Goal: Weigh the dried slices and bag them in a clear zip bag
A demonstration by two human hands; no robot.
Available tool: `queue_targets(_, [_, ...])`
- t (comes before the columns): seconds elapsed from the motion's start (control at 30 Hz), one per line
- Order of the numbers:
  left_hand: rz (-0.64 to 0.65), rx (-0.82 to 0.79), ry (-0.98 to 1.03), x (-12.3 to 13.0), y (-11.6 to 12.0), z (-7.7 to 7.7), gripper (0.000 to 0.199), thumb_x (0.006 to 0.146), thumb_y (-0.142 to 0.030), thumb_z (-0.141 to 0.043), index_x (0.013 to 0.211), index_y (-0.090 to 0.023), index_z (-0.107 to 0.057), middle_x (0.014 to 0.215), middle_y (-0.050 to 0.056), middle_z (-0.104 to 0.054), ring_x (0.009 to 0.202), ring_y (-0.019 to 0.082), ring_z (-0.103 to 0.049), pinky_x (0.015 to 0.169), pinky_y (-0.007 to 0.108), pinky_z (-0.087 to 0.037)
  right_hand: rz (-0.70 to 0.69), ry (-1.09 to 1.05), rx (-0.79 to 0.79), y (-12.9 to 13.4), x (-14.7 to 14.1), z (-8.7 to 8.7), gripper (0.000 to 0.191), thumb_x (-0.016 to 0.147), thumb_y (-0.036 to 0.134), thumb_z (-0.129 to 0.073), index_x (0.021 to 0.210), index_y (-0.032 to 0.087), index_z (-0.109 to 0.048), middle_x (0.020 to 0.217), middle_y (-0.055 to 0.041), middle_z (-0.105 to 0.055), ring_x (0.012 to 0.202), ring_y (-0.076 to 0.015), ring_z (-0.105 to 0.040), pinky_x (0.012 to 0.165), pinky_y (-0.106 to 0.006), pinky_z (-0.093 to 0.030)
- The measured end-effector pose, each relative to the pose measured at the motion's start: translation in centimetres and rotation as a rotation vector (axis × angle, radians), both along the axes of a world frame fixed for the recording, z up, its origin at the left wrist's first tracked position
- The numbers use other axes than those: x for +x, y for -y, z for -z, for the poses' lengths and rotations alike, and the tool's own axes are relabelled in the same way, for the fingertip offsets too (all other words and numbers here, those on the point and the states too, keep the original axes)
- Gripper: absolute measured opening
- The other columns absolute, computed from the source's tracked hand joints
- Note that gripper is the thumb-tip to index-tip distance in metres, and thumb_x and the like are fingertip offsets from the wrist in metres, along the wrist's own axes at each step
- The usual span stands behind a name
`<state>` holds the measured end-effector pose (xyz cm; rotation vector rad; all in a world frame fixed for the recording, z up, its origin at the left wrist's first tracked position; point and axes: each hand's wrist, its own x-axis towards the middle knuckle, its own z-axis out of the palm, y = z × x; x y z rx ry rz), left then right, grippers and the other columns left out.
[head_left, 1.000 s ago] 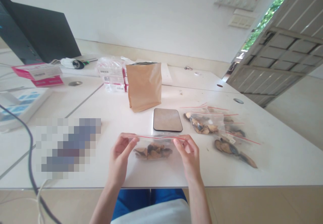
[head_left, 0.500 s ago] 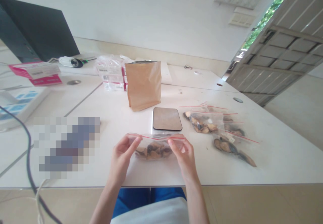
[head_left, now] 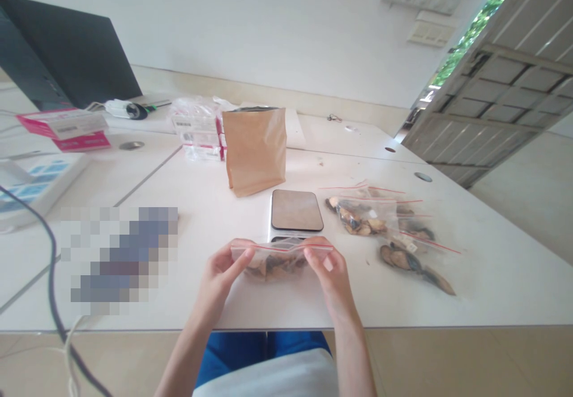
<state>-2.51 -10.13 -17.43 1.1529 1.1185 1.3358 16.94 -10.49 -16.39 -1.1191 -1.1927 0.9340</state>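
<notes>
A clear zip bag [head_left: 280, 267] with a red seal line holds brown, dried slices and lies near the table's front edge. My left hand [head_left: 228, 268] pinches the left end of its top edge between thumb and fingers. At the right end, my right hand [head_left: 329, 268] grips the same edge. Just beyond the bag is a digital scale [head_left: 296, 210] with a bare flat plate; the bag's top covers part of its front. Behind the scale a brown paper bag [head_left: 256, 152] stands upright with its top open.
Several filled zip bags [head_left: 364, 218] of dried slices lie in a cluster on the right. Pink-and-white boxes [head_left: 197, 128] in plastic are stacked at the back. On the left are a black monitor [head_left: 71, 51], a dark cable [head_left: 54, 289] and a blurred-out object [head_left: 129, 259].
Both hands have shifted slightly right with the zip bag. Its mouth now bows into a small gap at the middle, and more of the scale's front shows behind it.
</notes>
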Motion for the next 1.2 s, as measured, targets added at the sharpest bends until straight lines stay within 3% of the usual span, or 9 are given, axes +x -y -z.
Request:
queue_targets(0.27, [0.006,0.08,-0.068,0.2,-0.1,-0.7,0.019,0.077,-0.04,-0.066,0.077,-0.022,-0.074,0.089,0.004,-0.069,0.087,0.018,-0.062,0.078,0.024,-0.047,-0.105,0.038,-0.015,0.3,-0.1,-0.3,0.017,0.081,0.035,-0.061,0.085,0.021,-0.07,0.088,-0.0039,-0.07,0.091,-0.0193,-0.063,0.086,-0.032,-0.047])
queue_targets(0.43, [0.021,0.09,-0.084,0.4,0.1,-1.1,0.017,0.078,-0.037,-0.066,0.076,-0.021,-0.073,0.086,0.004,-0.068,0.086,0.016,-0.062,0.079,0.022,-0.046,-0.15,0.036,-0.029,0.3,-0.3,-0.4,0.015,0.08,0.034,-0.064,0.081,0.02,-0.068,0.082,-0.0023,-0.067,0.084,-0.0174,-0.062,0.079,-0.029,-0.047])
queue_targets(0.7, [-0.104,0.052,-0.058,1.1,0.3,-0.8,0.016,0.075,-0.037,-0.07,0.074,-0.021,-0.073,0.081,0.001,-0.069,0.079,0.014,-0.061,0.072,0.02,-0.046,0.003,0.044,0.046,0.0,-0.9,-0.1,0.015,0.078,0.031,-0.066,0.07,0.018,-0.064,0.069,0.0016,-0.058,0.069,-0.0126,-0.055,0.068,-0.025,-0.044])
queue_targets(0.97, [0.084,-0.005,0.032,1.0,0.1,-0.9,0.018,0.074,-0.039,-0.071,0.08,-0.023,-0.075,0.09,0.001,-0.071,0.087,0.016,-0.064,0.078,0.021,-0.048,-0.007,-0.039,-0.071,-0.1,-0.5,0.0,0.018,0.074,0.037,-0.069,0.075,0.019,-0.07,0.074,-0.0013,-0.067,0.074,-0.0162,-0.061,0.071,-0.028,-0.047])
queue_targets(1.07, [0.093,-0.049,0.028,1.3,0.2,-1.1,0.019,0.073,-0.039,-0.072,0.079,-0.021,-0.075,0.086,0.002,-0.071,0.082,0.017,-0.065,0.075,0.022,-0.049,-0.06,-0.071,-0.119,0.0,-0.5,-0.2,0.023,0.072,0.041,-0.071,0.078,0.019,-0.072,0.078,-0.0034,-0.071,0.077,-0.0184,-0.064,0.073,-0.03,-0.049])
queue_targets(1.2, [0.067,-0.082,0.0,1.8,0.2,-1.4,0.022,0.073,-0.04,-0.071,0.075,-0.018,-0.074,0.082,0.003,-0.07,0.076,0.016,-0.064,0.069,0.021,-0.049,-0.155,-0.074,-0.159,0.3,-0.8,-0.4,0.022,0.073,0.04,-0.071,0.082,0.02,-0.071,0.076,-0.0013,-0.07,0.07,-0.0151,-0.062,0.063,-0.025,-0.048])
